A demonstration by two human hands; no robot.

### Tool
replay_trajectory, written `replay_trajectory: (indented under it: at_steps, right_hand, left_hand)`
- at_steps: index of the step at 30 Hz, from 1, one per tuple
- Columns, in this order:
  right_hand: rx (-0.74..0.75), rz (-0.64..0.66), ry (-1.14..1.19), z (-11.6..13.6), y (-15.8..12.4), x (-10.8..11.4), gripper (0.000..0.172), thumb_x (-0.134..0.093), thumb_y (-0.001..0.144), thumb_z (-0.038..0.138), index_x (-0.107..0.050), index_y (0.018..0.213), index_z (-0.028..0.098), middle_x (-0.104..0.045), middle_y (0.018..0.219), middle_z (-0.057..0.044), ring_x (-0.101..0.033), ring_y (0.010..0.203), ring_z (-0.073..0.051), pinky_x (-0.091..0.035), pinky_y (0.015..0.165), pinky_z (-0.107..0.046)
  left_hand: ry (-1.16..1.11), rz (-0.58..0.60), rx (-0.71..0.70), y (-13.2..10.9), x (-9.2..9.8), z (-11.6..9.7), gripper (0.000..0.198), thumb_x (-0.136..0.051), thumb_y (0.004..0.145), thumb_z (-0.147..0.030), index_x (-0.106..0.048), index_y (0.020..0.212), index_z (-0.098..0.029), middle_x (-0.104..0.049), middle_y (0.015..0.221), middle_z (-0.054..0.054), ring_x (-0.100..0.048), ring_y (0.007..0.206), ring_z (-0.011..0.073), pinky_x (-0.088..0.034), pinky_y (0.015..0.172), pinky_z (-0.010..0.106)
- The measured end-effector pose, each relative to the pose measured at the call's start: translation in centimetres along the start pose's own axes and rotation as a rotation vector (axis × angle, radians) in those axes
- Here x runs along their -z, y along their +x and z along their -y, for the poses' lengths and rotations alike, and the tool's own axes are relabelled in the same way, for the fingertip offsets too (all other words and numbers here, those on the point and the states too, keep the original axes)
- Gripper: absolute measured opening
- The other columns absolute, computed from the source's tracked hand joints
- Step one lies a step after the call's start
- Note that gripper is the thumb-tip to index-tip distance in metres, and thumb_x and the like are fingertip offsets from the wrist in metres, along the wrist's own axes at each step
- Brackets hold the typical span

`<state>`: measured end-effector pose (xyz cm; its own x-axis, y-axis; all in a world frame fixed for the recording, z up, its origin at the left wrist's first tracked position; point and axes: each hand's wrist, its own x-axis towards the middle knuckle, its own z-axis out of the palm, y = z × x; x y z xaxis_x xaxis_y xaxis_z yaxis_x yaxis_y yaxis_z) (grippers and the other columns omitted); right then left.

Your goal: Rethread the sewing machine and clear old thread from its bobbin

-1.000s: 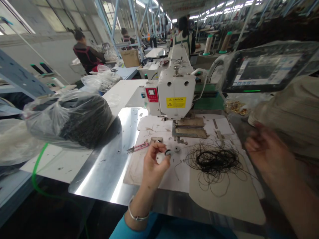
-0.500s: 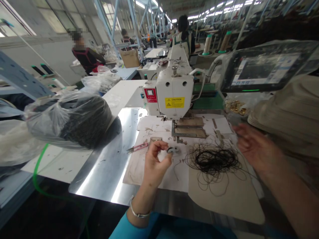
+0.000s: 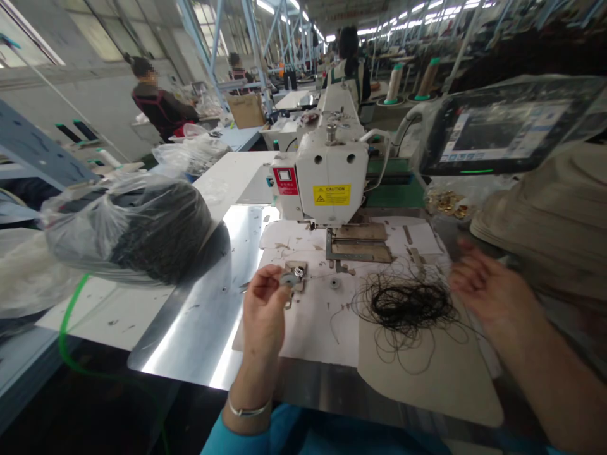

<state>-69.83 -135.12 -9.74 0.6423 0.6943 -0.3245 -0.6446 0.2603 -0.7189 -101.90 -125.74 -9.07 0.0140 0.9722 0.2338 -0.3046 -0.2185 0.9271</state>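
My left hand [image 3: 264, 303] is closed, pinching a small grey bobbin [image 3: 288, 279] between thumb and fingertips above the white sheet. A faint thread runs rightward from near it. Just beyond the fingers is a small metal piece [image 3: 298, 272], partly covered. A second bobbin [image 3: 334, 284] lies on the sheet to the right. My right hand [image 3: 484, 284] is raised at the far side of a loose tangle of black thread [image 3: 412, 300]. Its fingers are curled together and slightly blurred; what they hold, if anything, I cannot make out. Snips are mostly hidden behind my left hand.
The white sewing machine head [image 3: 332, 170] stands ahead, with a metal clamp frame [image 3: 360, 243] below it. A wrapped control screen [image 3: 507, 136] is at right, above stacked beige fabric [image 3: 545, 221]. A plastic bag of dark material [image 3: 142, 227] sits left. Co-workers sit farther back.
My left hand has moved left with the bobbin, away from the other bobbin on the sheet, and now covers most of the pink snips. My right hand has shifted only slightly.
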Motion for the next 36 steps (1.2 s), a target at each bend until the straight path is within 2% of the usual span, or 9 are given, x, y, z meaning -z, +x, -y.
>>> replay_trajectory:
  at_steps: [3, 6, 9, 13, 17, 20, 24, 32, 36]
  right_hand:
    - [0.239, -0.086, -0.014, 0.3, -0.2, -0.5, 0.006, -0.065, 0.079, 0.011, -0.066, 0.080, 0.017, -0.055, 0.056, 0.004, -0.030, 0.041, -0.004, -0.023, 0.038, -0.019]
    - [0.006, 0.537, -0.302, -2.9, -4.2, -2.9, 0.033, -0.079, 0.073, 0.022, -0.067, 0.104, 0.023, -0.067, 0.085, -0.001, -0.044, 0.051, -0.007, -0.037, 0.047, -0.023]
    - [-0.341, 0.981, -0.533, -5.9, -7.2, -4.1, 0.030, -0.082, 0.074, 0.032, -0.067, 0.096, 0.019, -0.053, 0.063, 0.005, -0.038, 0.049, -0.007, -0.032, 0.046, -0.021]
    - [-0.180, 0.531, -0.269, -3.9, -3.6, -1.7, 0.022, -0.073, 0.082, 0.039, -0.069, 0.084, 0.017, -0.020, 0.050, 0.011, -0.016, 0.042, -0.005, -0.020, 0.039, -0.019]
    - [0.223, -0.067, -0.054, 0.1, 1.2, 0.5, 0.017, -0.060, 0.084, 0.015, -0.063, 0.068, 0.021, -0.029, 0.047, 0.007, -0.020, 0.040, -0.007, -0.022, 0.034, -0.018]
    - [0.203, 0.194, -0.185, -1.1, -1.1, -1.2, 0.007, -0.070, 0.079, 0.022, -0.068, 0.086, 0.024, -0.064, 0.076, -0.002, -0.044, 0.049, -0.009, -0.035, 0.041, -0.022]
    - [-0.315, 0.919, -0.510, -5.4, -6.6, -4.0, 0.022, -0.077, 0.081, 0.040, -0.068, 0.088, 0.021, -0.056, 0.067, 0.001, -0.046, 0.053, -0.010, -0.035, 0.048, -0.023]
    - [0.134, -0.024, -0.060, 1.1, 0.9, 1.9, 0.013, -0.073, 0.075, 0.017, -0.063, 0.067, 0.019, -0.030, 0.043, 0.008, -0.020, 0.043, -0.007, -0.021, 0.039, -0.022]
    - [0.153, 0.186, -0.182, -0.8, -1.4, 0.4, 0.030, -0.079, 0.072, 0.020, -0.068, 0.100, 0.021, -0.069, 0.091, -0.003, -0.039, 0.048, -0.005, -0.032, 0.042, -0.022]
  left_hand:
    - [0.163, 0.019, -0.092, -0.7, -0.3, 0.2, 0.025, -0.072, 0.071, -0.012, -0.063, 0.092, -0.020, -0.062, 0.085, -0.001, -0.058, 0.082, 0.0131, -0.045, 0.080, 0.026]
    - [0.418, 0.316, -0.118, -2.9, -4.1, 0.4, 0.023, -0.067, 0.071, -0.010, -0.062, 0.091, -0.021, -0.063, 0.089, 0.001, -0.059, 0.088, 0.0177, -0.045, 0.082, 0.032]
    - [0.452, 0.387, -0.101, -3.7, -6.7, 0.2, 0.022, -0.066, 0.072, -0.010, -0.060, 0.090, -0.021, -0.062, 0.089, 0.002, -0.058, 0.088, 0.0189, -0.044, 0.081, 0.033]
    - [0.218, 0.288, -0.009, -1.6, -3.5, 0.2, 0.019, -0.068, 0.076, -0.015, -0.059, 0.092, -0.020, -0.059, 0.086, 0.000, -0.055, 0.084, 0.0154, -0.044, 0.082, 0.030]
    - [0.256, 0.104, -0.025, -0.7, 0.1, 0.8, 0.021, -0.070, 0.077, -0.017, -0.059, 0.095, -0.020, -0.058, 0.088, -0.001, -0.054, 0.085, 0.0143, -0.042, 0.082, 0.029]
    - [0.388, 0.252, -0.074, -2.4, -2.1, 1.1, 0.018, -0.068, 0.076, -0.014, -0.060, 0.091, -0.020, -0.060, 0.088, 0.001, -0.056, 0.087, 0.0170, -0.043, 0.084, 0.033]
    - [0.457, 0.380, -0.077, -4.0, -6.5, 0.6, 0.019, -0.067, 0.074, -0.015, -0.060, 0.090, -0.020, -0.063, 0.089, 0.003, -0.058, 0.088, 0.0201, -0.043, 0.084, 0.036]
    - [0.200, 0.112, 0.024, -0.7, -1.1, 0.8, 0.023, -0.072, 0.076, -0.020, -0.060, 0.095, -0.019, -0.058, 0.086, 0.000, -0.054, 0.083, 0.0143, -0.042, 0.081, 0.028]
    - [0.282, 0.237, 0.004, -2.3, -3.0, 1.1, 0.020, -0.069, 0.073, -0.016, -0.059, 0.090, -0.019, -0.059, 0.083, 0.000, -0.054, 0.082, 0.0156, -0.043, 0.080, 0.030]
